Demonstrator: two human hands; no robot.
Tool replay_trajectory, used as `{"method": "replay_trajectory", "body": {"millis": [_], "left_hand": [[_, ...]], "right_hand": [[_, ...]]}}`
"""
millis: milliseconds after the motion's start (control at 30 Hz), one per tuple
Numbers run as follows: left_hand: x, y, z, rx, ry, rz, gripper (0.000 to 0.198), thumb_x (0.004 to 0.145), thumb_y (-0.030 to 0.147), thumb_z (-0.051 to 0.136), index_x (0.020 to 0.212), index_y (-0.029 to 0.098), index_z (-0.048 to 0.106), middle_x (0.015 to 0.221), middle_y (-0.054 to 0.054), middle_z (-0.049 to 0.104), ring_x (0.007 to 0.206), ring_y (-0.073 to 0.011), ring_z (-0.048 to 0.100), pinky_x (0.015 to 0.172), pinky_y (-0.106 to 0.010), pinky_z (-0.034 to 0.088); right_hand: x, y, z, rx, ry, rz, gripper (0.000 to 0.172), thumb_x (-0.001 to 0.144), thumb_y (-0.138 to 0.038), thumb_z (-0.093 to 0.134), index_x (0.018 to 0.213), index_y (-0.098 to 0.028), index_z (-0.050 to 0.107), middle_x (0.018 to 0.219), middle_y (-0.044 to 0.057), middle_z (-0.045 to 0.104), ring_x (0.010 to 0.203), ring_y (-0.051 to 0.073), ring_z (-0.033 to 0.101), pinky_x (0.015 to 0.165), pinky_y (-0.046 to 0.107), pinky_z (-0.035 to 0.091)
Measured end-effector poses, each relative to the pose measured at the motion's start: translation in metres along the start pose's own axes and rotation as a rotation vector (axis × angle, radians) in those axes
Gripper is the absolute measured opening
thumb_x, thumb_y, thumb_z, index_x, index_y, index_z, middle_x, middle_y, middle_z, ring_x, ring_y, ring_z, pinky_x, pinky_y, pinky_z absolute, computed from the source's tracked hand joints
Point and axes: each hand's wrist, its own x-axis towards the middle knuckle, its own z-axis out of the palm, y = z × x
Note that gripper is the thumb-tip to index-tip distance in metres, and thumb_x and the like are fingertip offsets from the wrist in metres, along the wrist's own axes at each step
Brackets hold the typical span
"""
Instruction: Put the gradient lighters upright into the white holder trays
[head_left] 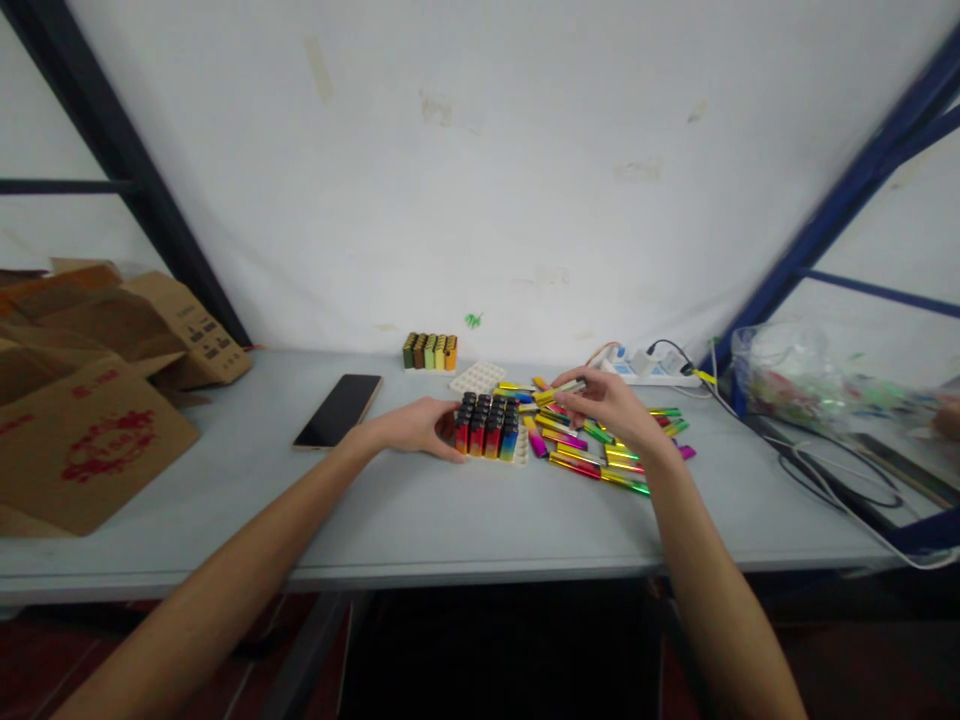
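Observation:
Upright lighters with black tops (491,412) stand in rows in a white pitted tray (520,447), their bodies red fading to blue and yellow. My left hand (420,427) grips the left side of this block, thumb at the front corner and fingers behind. A loose pile of shiny lighters (577,460) in gold, green, red and magenta lies to the right of the tray. Over the back of that pile, my right hand (604,402) pinches a gold-yellow lighter (555,393) between thumb and fingers. The tray's right column shows bare pits.
Another block of green, brown and yellow lighters (430,352) stands by the wall, near a second white tray (478,377). A phone (339,411) lies left. Cardboard boxes (97,430) occupy the left end; a power strip (652,370), cables and plastic bags (787,365) the right.

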Motion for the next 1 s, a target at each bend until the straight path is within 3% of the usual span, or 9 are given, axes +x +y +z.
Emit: {"method": "replay_trajectory", "body": {"millis": [200,300,467,567,767,1000], "left_hand": [[-0.001,0.002,-0.005,0.012,-0.025,-0.007,0.068,0.066,0.065,0.080,0.110,0.015,0.065,0.094,-0.005,0.069,0.080,-0.0225,0.059,0.068,-0.028,0.043],[-0.002,0.002,-0.007,0.003,-0.032,-0.015,0.062,0.066,0.062,0.080,0.105,0.015,0.065,0.093,-0.004,0.069,0.079,-0.0218,0.058,0.067,-0.028,0.043],[-0.002,-0.002,-0.005,-0.024,-0.041,-0.023,0.061,0.067,0.062,0.080,0.106,0.017,0.064,0.089,-0.003,0.068,0.076,-0.0209,0.058,0.064,-0.027,0.042],[-0.001,-0.004,-0.004,-0.022,-0.035,-0.019,0.062,0.067,0.063,0.080,0.106,0.017,0.064,0.090,-0.003,0.068,0.077,-0.0211,0.058,0.065,-0.027,0.043],[-0.001,-0.006,-0.002,-0.024,-0.029,-0.003,0.064,0.068,0.062,0.079,0.109,0.016,0.064,0.093,-0.004,0.069,0.078,-0.0207,0.059,0.066,-0.027,0.043],[0.000,-0.008,-0.001,-0.035,-0.030,0.002,0.067,0.068,0.062,0.079,0.113,0.016,0.063,0.097,-0.005,0.071,0.082,-0.0229,0.062,0.067,-0.028,0.044]], "right_hand": [[0.003,0.014,0.003,0.112,-0.026,0.041,0.041,0.080,-0.050,0.081,0.104,-0.016,0.076,0.078,0.004,0.072,0.064,0.014,0.062,0.061,0.028,0.051],[0.004,0.020,0.004,0.152,-0.080,0.028,0.037,0.083,-0.050,0.079,0.103,-0.019,0.077,0.099,0.006,0.075,0.084,0.018,0.068,0.077,0.032,0.057],[0.002,0.018,0.008,0.157,-0.166,-0.026,0.036,0.089,-0.051,0.074,0.108,-0.021,0.076,0.120,0.008,0.072,0.109,0.023,0.067,0.095,0.037,0.054],[0.000,0.014,0.012,0.135,-0.226,-0.024,0.036,0.086,-0.051,0.077,0.105,-0.020,0.077,0.108,0.008,0.076,0.099,0.024,0.069,0.089,0.038,0.055],[0.001,0.015,0.017,0.129,-0.140,-0.028,0.035,0.086,-0.053,0.076,0.094,-0.018,0.075,0.083,0.003,0.072,0.080,0.019,0.065,0.075,0.032,0.050],[-0.001,0.003,0.024,0.062,-0.117,-0.012,0.044,0.091,-0.064,0.063,0.080,-0.023,0.056,0.070,0.001,0.065,0.063,0.017,0.058,0.063,0.030,0.046]]}}
